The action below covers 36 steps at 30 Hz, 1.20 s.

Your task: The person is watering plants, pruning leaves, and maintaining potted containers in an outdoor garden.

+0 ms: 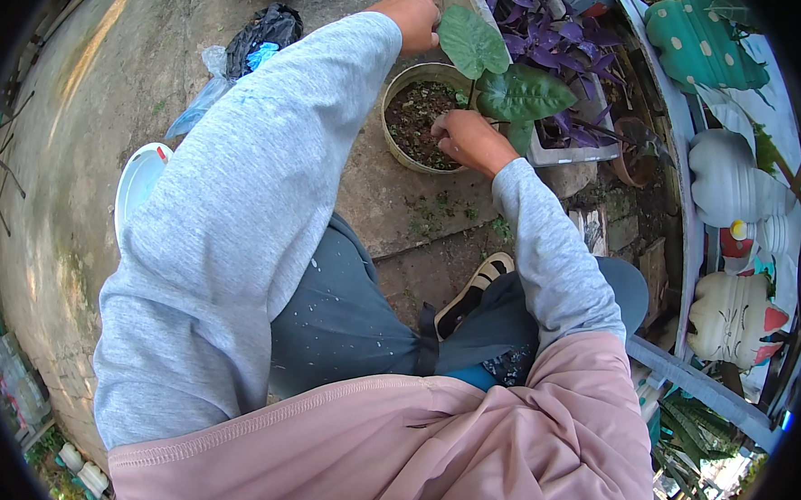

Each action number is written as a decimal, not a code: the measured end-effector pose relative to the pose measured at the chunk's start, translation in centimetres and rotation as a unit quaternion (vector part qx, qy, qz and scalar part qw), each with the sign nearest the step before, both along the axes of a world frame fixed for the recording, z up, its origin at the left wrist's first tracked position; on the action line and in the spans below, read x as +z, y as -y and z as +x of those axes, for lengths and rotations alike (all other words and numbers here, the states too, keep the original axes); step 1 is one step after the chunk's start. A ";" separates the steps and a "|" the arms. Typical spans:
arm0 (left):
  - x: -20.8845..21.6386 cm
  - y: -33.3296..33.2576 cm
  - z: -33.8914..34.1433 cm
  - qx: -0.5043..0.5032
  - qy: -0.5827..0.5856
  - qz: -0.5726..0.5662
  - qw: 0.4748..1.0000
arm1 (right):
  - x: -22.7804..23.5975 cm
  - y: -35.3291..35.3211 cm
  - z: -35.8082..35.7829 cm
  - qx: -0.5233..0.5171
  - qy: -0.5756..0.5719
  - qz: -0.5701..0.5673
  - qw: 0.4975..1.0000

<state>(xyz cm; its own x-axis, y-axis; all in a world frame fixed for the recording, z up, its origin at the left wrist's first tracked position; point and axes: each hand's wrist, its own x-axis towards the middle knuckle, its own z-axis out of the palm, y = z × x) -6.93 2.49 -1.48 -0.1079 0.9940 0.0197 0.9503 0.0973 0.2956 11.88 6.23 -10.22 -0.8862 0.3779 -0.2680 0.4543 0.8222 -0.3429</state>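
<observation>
A round cream pot (397,148) of dark soil (417,115) stands before me. A plant with large green leaves (473,42) rises from its right side. My right hand (475,143) reaches over the pot's right rim, its fingers curled in close above the soil near the stems; whatever they grip, if anything, is hidden. Beyond the pot, my left hand (411,22) is closed beside the edge of the upper leaf. The fingertips there are mostly hidden, and I cannot tell whether they pinch the leaf.
A rectangular planter (568,155) with purple-leaved plants (556,41) sits right of the pot. Leftward on the concrete lie a black plastic bag (265,33), a clear bag (200,104) and a white tub (139,182). Plastic-bottle planters (726,181) line the right side.
</observation>
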 end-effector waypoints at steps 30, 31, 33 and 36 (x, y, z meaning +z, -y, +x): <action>0.2 -1.2 1.7 -0.022 -0.034 -0.054 0.998 | 7.2 -0.1 9.8 0.036 0.156 0.081 0.984; 0.7 -0.8 1.8 -0.020 -0.045 -0.066 0.997 | 6.8 0.7 8.4 0.041 0.112 0.049 0.992; 0.0 -0.7 1.1 -0.020 -0.058 -0.063 0.996 | 5.1 2.0 5.5 0.054 0.041 0.054 0.996; 0.1 -0.3 0.6 -0.011 -0.052 -0.082 0.995 | 0.9 2.6 2.2 0.046 0.000 0.127 0.991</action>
